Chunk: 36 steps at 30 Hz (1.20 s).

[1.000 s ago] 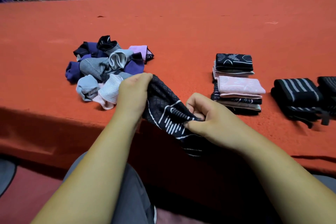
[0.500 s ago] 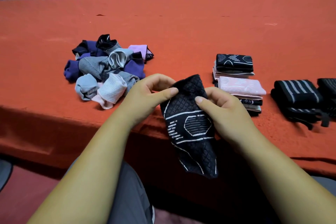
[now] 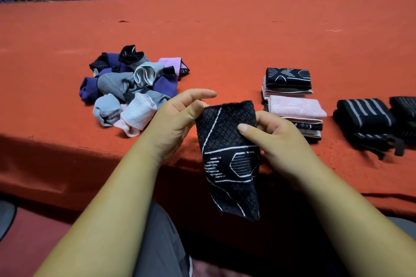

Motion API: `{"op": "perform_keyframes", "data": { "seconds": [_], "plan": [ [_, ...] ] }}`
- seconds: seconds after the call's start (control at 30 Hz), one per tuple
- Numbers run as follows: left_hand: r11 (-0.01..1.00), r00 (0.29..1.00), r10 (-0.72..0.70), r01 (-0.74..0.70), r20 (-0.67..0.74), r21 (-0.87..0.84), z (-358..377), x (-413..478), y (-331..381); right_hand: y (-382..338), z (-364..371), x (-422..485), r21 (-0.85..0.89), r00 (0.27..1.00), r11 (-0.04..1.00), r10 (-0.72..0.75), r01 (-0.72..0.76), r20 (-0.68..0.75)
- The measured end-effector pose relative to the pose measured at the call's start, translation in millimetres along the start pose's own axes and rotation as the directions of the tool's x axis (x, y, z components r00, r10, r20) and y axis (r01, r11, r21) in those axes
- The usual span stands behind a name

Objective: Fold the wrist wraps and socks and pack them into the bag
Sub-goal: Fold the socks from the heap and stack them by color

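A black patterned sock (image 3: 229, 159) is held by its top at centre frame. Its upper left corner is pinched by the left hand (image 3: 177, 119), index finger extended clear. Its right edge is gripped by the right hand (image 3: 281, 141), thumb laid on the front. The sock hangs past the table (image 3: 225, 36) edge. A loose pile (image 3: 126, 87) of socks lies left of centre, a folded stack (image 3: 292, 105) just right of the hands, and striped wraps (image 3: 364, 117) at the right edge.

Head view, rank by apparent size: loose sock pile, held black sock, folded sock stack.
1. loose sock pile
2. held black sock, enlarged by nearness to the camera
3. folded sock stack; 2 versus 3 unsure
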State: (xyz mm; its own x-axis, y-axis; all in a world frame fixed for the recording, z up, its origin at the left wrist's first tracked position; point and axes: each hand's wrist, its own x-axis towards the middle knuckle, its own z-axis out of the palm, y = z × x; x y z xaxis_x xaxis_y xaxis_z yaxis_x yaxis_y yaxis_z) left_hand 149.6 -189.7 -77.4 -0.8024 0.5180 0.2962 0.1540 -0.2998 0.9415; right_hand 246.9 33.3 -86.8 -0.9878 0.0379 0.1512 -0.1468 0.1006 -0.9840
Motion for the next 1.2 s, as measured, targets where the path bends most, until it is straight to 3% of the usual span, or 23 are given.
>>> {"op": "perform_keyframes", "data": {
  "seconds": [0.13, 0.33, 0.47, 0.67, 0.77, 0.87, 0.97, 1.2],
  "plan": [
    [0.995, 0.994, -0.103, 0.103, -0.029, 0.017, -5.9, 0.6, -6.9, 1.9, -4.8, 1.1, 0.129, 0.999, 0.991, 0.031, -0.03, -0.009],
    [0.995, 0.994, -0.087, 0.089, -0.067, 0.035, -7.9, 0.4, -5.7, 3.9, -4.5, 5.7, 0.215, 0.999, 0.976, 0.051, -0.046, -0.02],
    [0.993, 0.997, -0.005, 0.014, -0.08, 0.114, -5.2, 0.5, -5.1, -2.2, -3.9, 2.3, 0.083, 0.993, 0.991, 0.109, -0.105, -0.038],
    [0.986, 0.998, 0.064, -0.059, -0.029, 0.154, 12.0, -2.4, 2.8, -7.5, 2.8, -0.6, -0.281, 0.99, 0.958, 0.009, -0.048, -0.14],
    [0.986, 0.996, 0.086, -0.084, -0.003, 0.146, 16.5, -3.0, 5.7, -6.5, 0.9, 1.7, -0.217, 0.999, 0.975, 0.036, -0.043, -0.038],
    [0.996, 0.997, 0.081, -0.081, 0.007, 0.021, 16.3, -3.5, 5.3, -7.5, -0.9, 1.5, -0.103, 0.998, 0.994, 0.035, -0.028, 0.059],
    [0.999, 0.999, 0.028, -0.028, -0.023, 0.025, 13.6, -2.2, 4.5, -9.8, -2.0, -0.5, 0.008, 1.0, 1.0, -0.004, 0.004, 0.022],
    [0.98, 0.985, -0.159, 0.15, 0.062, 0.127, 4.2, -11.6, 7.0, -2.9, -10.9, 3.2, 0.05, 1.0, 0.999, -0.018, 0.017, 0.007]
  ]
}}
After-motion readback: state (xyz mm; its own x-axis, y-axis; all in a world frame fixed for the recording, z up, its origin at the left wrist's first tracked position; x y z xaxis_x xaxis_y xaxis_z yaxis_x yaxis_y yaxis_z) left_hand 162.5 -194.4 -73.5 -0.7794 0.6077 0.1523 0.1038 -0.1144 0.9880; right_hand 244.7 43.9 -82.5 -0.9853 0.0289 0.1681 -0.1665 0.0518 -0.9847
